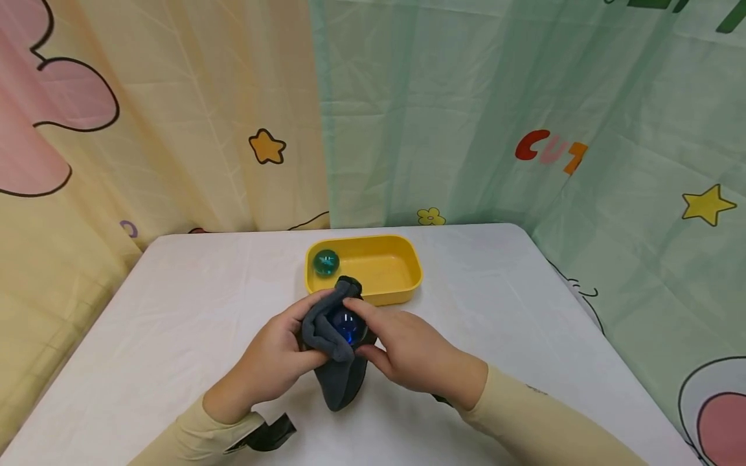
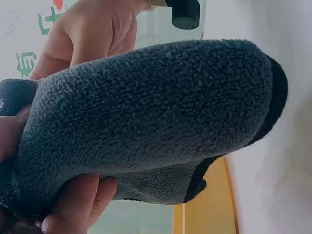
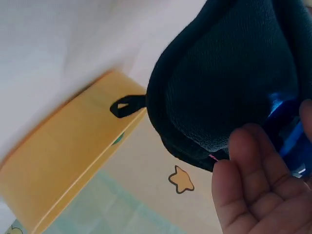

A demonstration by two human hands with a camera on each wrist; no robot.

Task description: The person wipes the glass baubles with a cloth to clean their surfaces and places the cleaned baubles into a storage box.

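**Two hands hold a grey fleece pouch with a blue ball in its mouth**

At the middle of the white tabletop point(image 1: 175, 310), a little toward its near edge, both hands meet around a dark grey fleece pouch point(image 1: 335, 353). On the left side, a cream sleeve leads to the left hand point(image 1: 274, 359), whose fingers curl around the pouch's rolled-back rim and grip it; the left wrist view shows the fleece point(image 2: 146, 122) filling the frame, with fingertips point(image 2: 73, 204) pressed under it. In the pouch's open mouth sits a shiny blue ball point(image 1: 345, 323), partly wrapped by the fabric. The pouch's closed end points toward the near edge and lies on the tabletop. On the right, the right hand point(image 1: 408, 349) pinches the pouch's rim, forefinger over the top and thumb below, beside the ball; the right wrist view shows the dark rim point(image 3: 224, 87) and a glint of blue point(image 3: 287, 131) by the fingers point(image 3: 248, 185).

Just beyond the hands, toward the far edge, stands a yellow tray point(image 1: 402, 275). A green ball point(image 1: 326, 262) lies in its left far corner. Printed curtains hang behind the tabletop.
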